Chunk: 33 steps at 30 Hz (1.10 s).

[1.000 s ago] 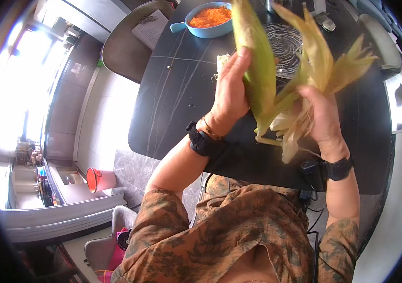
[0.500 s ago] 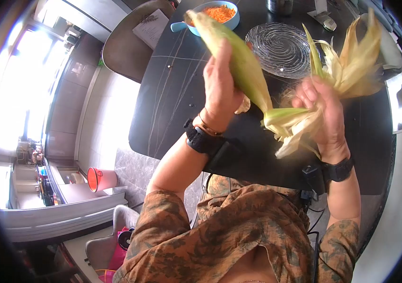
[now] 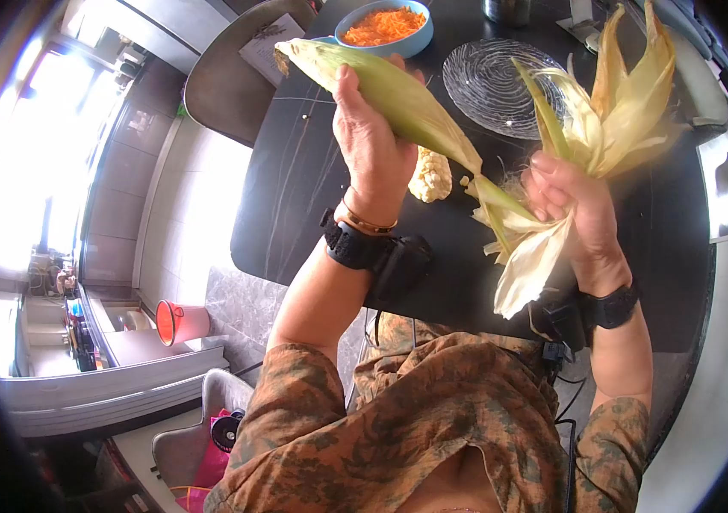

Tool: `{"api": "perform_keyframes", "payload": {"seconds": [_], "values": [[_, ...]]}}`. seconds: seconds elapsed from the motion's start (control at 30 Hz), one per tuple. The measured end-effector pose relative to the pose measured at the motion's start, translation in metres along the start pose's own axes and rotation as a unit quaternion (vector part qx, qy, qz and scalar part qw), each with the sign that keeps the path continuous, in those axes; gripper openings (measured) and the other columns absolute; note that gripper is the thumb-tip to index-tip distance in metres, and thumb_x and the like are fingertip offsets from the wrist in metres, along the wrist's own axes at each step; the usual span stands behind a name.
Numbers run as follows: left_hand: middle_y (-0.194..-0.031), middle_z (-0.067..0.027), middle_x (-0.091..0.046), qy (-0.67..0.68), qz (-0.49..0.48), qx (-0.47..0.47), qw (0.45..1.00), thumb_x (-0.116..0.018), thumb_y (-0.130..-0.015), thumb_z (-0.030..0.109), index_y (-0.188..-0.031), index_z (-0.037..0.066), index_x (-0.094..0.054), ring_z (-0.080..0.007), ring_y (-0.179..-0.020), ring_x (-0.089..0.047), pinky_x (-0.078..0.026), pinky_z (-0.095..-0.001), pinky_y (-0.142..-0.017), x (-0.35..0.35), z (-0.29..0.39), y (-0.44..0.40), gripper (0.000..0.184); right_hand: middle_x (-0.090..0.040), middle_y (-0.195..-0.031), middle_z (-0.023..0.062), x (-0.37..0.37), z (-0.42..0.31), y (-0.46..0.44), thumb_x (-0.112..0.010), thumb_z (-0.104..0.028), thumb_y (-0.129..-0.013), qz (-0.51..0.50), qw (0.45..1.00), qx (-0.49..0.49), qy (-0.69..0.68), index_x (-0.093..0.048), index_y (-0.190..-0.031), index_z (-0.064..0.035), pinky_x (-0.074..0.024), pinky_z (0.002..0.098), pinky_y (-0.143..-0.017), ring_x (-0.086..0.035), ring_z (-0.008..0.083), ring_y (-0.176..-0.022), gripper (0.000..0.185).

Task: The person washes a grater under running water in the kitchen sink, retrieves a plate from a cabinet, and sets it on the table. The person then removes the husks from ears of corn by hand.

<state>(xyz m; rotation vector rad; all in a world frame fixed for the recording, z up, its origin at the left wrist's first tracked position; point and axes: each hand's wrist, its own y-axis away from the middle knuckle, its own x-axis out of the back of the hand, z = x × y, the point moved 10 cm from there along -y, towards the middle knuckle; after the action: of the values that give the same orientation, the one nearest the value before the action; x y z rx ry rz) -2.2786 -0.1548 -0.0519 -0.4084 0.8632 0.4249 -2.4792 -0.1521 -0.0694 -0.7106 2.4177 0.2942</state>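
Note:
My left hand [image 3: 372,141] is wrapped around a husk-covered ear of corn [image 3: 398,98], its browned tip pointing up and left. My right hand [image 3: 577,201] is closed on a bunch of peeled corn husks [image 3: 633,107]. Pale leaves fan out above this fist and hang below it. The narrow end of the ear meets the lower husks, and I cannot tell whether they are joined. Beside my left hand shows a pale corn cob [image 3: 430,178] with bare kernels, partly hidden by that hand; it seems to lie on the dark table [image 3: 295,205].
A blue bowl [image 3: 422,43] of shredded orange food stands at the table's far side. Right of it lies a round clear plate [image 3: 492,90] with a swirl pattern. A chair [image 3: 218,85] holds a paper sheet. A red bucket [image 3: 184,323] is on the floor at left.
The ear in my left hand has swung left and lies flatter. More of the pale cob shows now. The husks in my right hand have shifted slightly left, their lower leaves hanging further down.

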Motion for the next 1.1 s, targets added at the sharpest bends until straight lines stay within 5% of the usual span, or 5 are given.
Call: {"api": "perform_keyframes", "payload": {"seconds": [0.4, 0.77, 1.0, 1.07, 1.1], "values": [[-0.101, -0.0121, -0.057, -0.035, -0.011, 0.007, 0.999, -0.044, -0.094, 0.037, -0.112, 0.000, -0.047, -0.0213, -0.091, -0.056, -0.049, -0.0399, -0.085, -0.008, -0.006, 0.006, 0.041, -0.065, -0.093, 0.0137, -0.021, 0.018, 0.008, -0.063, -0.008, -0.080, -0.069, 0.988, -0.106, 0.091, -0.051, -0.117, 0.0024, -0.0439, 0.0163, -0.046, -0.048, 0.0028, -0.051, 0.040], [-0.092, -0.0124, -0.061, -0.080, -0.124, 0.085, 0.985, -0.045, -0.094, 0.039, -0.108, 0.001, -0.051, -0.0183, -0.076, -0.060, -0.053, -0.0339, -0.065, -0.029, -0.020, 0.020, 0.042, -0.062, -0.082, 0.0048, -0.033, 0.026, 0.008, -0.067, -0.002, -0.080, -0.126, 0.971, -0.034, 0.201, -0.056, -0.104, 0.0006, -0.0489, 0.0216, -0.055, -0.058, 0.0081, -0.064, 0.026], [-0.102, -0.0139, -0.060, -0.260, -0.217, -0.040, 0.940, -0.049, -0.092, 0.042, -0.116, 0.001, -0.050, -0.0192, -0.083, -0.062, -0.053, -0.0338, -0.072, -0.046, 0.002, 0.025, 0.047, -0.062, -0.081, 0.0043, -0.025, 0.017, 0.008, -0.063, -0.001, -0.081, -0.107, 0.961, -0.019, 0.255, -0.057, -0.103, 0.0018, -0.0477, 0.0216, -0.056, -0.056, 0.0077, -0.063, 0.023], [-0.108, -0.0153, -0.059, -0.113, -0.139, 0.115, 0.977, -0.049, -0.093, 0.038, -0.118, 0.000, -0.048, -0.0218, -0.097, -0.061, -0.051, -0.0381, -0.086, -0.026, -0.023, 0.011, 0.045, -0.063, -0.084, 0.0048, 0.001, 0.003, 0.008, -0.063, -0.005, -0.082, -0.029, 0.982, 0.002, 0.189, -0.060, -0.097, 0.0012, -0.0465, 0.0207, -0.061, -0.055, 0.0078, -0.068, 0.017], [-0.101, -0.0147, -0.060, -0.101, -0.126, 0.142, 0.977, -0.047, -0.094, 0.035, -0.111, 0.000, -0.048, -0.0221, -0.084, -0.064, -0.054, -0.0348, -0.070, -0.026, -0.027, 0.010, 0.039, -0.063, -0.083, 0.0040, 0.013, -0.007, 0.009, -0.065, -0.008, -0.083, 0.043, 0.988, 0.032, 0.142, -0.061, -0.096, -0.0012, -0.0453, 0.0205, -0.062, -0.055, 0.0075, -0.068, 0.015]]}}
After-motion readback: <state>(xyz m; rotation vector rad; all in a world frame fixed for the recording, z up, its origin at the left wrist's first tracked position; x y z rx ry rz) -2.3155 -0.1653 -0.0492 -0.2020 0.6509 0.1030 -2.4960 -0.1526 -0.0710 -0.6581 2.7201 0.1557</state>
